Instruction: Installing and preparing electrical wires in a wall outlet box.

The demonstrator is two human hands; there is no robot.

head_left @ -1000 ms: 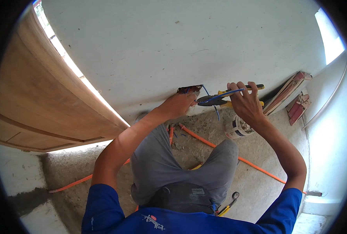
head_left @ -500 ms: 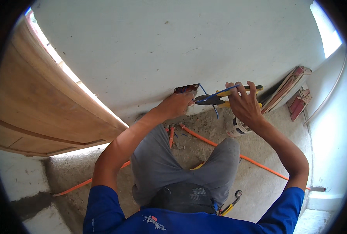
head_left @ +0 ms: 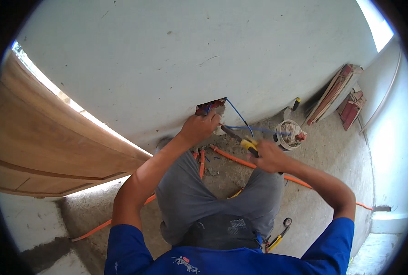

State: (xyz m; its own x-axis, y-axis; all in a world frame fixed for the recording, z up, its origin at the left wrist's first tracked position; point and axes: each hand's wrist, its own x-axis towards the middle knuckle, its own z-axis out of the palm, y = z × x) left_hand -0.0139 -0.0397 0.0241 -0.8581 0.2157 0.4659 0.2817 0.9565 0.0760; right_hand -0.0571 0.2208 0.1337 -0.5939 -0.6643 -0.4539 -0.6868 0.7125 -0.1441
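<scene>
At a rough, reddish-lined hole point(head_left: 204, 109) low in the white wall, my left hand point(head_left: 200, 130) is closed in a pinch, apparently on a blue wire point(head_left: 240, 128). That wire runs right from the fingertips and is smeared by motion. A second blue wire point(head_left: 235, 109) leaves the hole's upper right corner and bends down. My right hand point(head_left: 273, 156), slightly blurred, is wrapped round the yellow-and-black handles of a pair of pliers point(head_left: 233, 134). The dark jaws point up-left and end at my left fingertips; whether they bite on anything is too small to tell.
Orange conduit point(head_left: 231, 158) crosses the floor under my knees. A white bucket point(head_left: 277, 138) and a tool with a yellow-and-black handle point(head_left: 297, 103) stand right, near stacked tiles point(head_left: 327, 98). A wooden door point(head_left: 52, 137) is left; a yellow-handled tool point(head_left: 276, 243) lies beside my hip.
My right hand has swung the pliers down and toward me, with its grip now closed round the handles. The blue wire no longer lies along my right fingers. My left hand stays by the hole.
</scene>
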